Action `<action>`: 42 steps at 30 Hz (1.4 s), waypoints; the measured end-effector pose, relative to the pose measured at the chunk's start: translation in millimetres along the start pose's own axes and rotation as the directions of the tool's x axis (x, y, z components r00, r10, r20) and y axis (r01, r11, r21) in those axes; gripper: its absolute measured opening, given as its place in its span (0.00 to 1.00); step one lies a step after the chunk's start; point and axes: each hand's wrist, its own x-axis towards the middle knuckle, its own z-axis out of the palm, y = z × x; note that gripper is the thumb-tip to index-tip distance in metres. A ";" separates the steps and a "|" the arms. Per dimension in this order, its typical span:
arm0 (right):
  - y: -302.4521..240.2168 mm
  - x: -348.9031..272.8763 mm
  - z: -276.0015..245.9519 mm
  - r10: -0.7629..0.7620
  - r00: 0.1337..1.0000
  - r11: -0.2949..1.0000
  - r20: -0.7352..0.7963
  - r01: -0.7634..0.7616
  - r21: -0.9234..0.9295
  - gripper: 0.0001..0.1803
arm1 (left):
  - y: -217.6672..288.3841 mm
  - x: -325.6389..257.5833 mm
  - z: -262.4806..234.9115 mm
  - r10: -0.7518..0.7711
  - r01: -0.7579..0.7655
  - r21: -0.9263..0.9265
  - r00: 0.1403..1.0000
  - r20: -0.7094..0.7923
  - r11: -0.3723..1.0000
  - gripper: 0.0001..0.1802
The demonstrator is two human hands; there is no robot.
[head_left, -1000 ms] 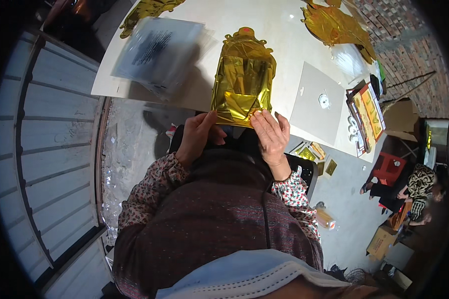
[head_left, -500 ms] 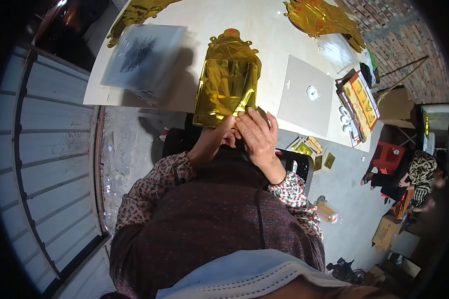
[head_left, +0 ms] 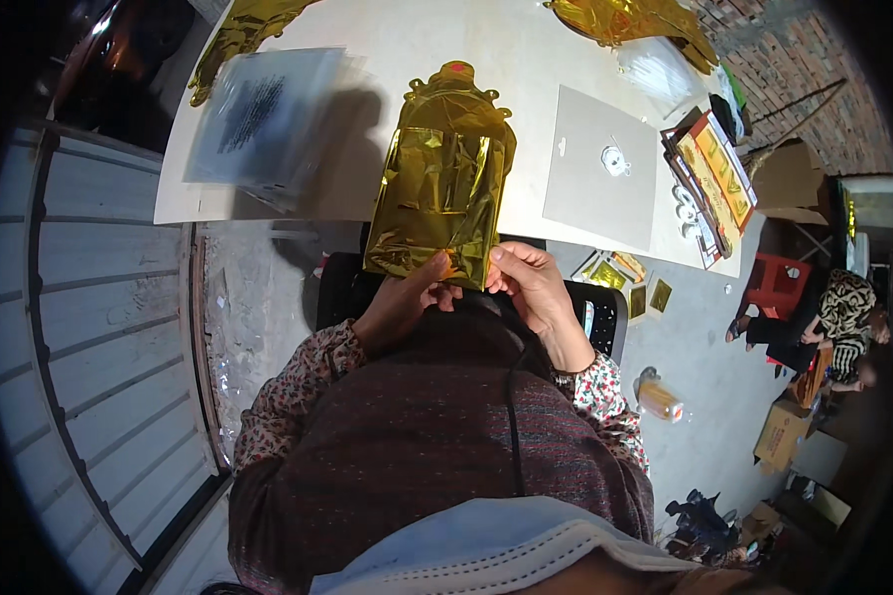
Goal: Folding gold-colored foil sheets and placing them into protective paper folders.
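A folded gold foil balloon (head_left: 437, 193), flat and shiny with small tabs round its far end, lies over the near edge of the table. Its near end hangs toward my lap. My left hand (head_left: 404, 305) pinches the lower edge, thumb on top and the other fingers mostly underneath. At the near right corner, my right hand (head_left: 538, 294) has the foil between thumb and fingers. Left of the balloon rests a stack of clear plastic sleeves (head_left: 258, 124) with dark print. To its right is a grey card (head_left: 600, 164) with a small white coil on it.
More gold foil (head_left: 640, 25) lies at the far right of the pale table (head_left: 367, 59), beside clear plastic bags (head_left: 662, 74). Printed cards (head_left: 714, 183) sit at the right edge. A red stool (head_left: 776, 286) and another person (head_left: 838, 317) are off to the right.
The balloon has come nearer to me and its lower part lies flatter. My right hand has moved from on top of its near edge to pinching the right corner.
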 end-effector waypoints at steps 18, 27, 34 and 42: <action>2.8 8.5 -1.4 0.076 0.995 0.974 0.062 -0.061 -0.217 0.08 | -3.8 -8.3 -2.5 0.046 -0.053 0.284 0.998 0.031 0.957 0.20; 8.6 6.4 10.3 0.029 0.998 0.999 0.047 -0.028 -0.024 0.02 | -11.3 0.7 -2.7 0.125 -0.132 0.288 0.991 0.043 0.948 0.16; 30.0 4.3 13.1 -0.174 0.984 0.985 -0.028 0.174 0.006 0.06 | -13.1 2.1 0.2 0.195 -0.195 0.405 0.980 0.043 0.893 0.14; 35.5 -2.6 20.8 -0.473 0.877 0.876 -0.091 0.456 -0.157 0.07 | -15.9 1.0 -0.1 0.187 -0.198 0.341 0.980 0.064 0.919 0.12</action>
